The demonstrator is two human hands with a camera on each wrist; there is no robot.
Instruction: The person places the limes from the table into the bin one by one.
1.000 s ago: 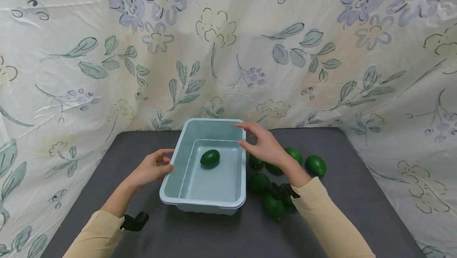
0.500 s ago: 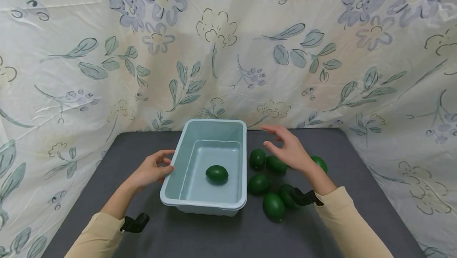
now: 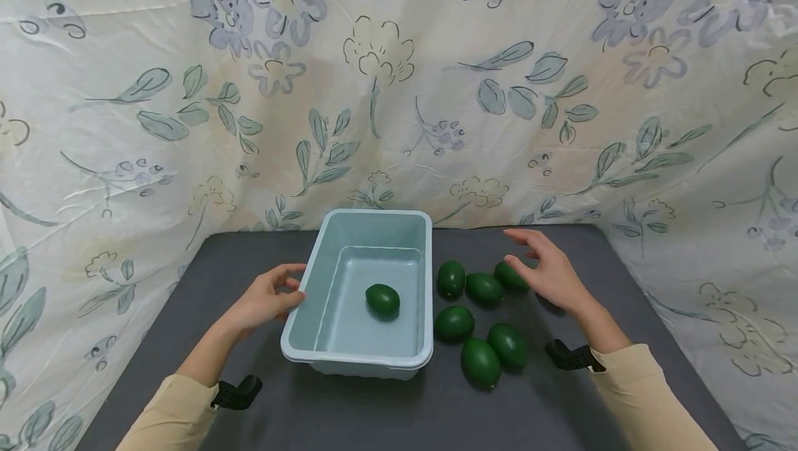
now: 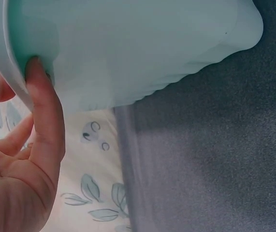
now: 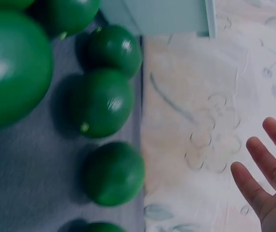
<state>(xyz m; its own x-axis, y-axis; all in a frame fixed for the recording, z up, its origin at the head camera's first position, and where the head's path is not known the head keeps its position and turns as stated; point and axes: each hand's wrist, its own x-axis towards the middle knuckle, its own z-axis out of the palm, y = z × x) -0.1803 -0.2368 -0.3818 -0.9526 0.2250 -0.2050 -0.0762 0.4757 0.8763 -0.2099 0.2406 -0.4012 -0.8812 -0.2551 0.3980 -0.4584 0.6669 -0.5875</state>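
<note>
A pale blue-green plastic tub (image 3: 374,361) stands at the middle of the table, with one dark green lime (image 3: 383,301) lying on its floor. My left hand (image 3: 264,298) holds the tub's left rim; the left wrist view shows the thumb (image 4: 43,106) tucked against the wall beneath the rim. Over the right side of the table hovers my right hand (image 3: 551,274), its fingers loosely spread and nothing in them. Below and left of it lie several limes (image 3: 483,289). One lime (image 3: 551,304) is mostly hidden under that hand. The right wrist view shows limes (image 5: 101,102) in a row.
A dark grey cloth (image 3: 349,416) covers the table. Behind it and at both sides hangs a floral curtain (image 3: 399,125). Two limes (image 3: 480,362) lie together near the tub's front right corner, and another lime (image 3: 454,324) is close beside its right wall.
My right hand has moved right, from above the tub's right rim to over the far limes. The lime in the tub has rolled nearer and turned. My left hand stays at the rim.
</note>
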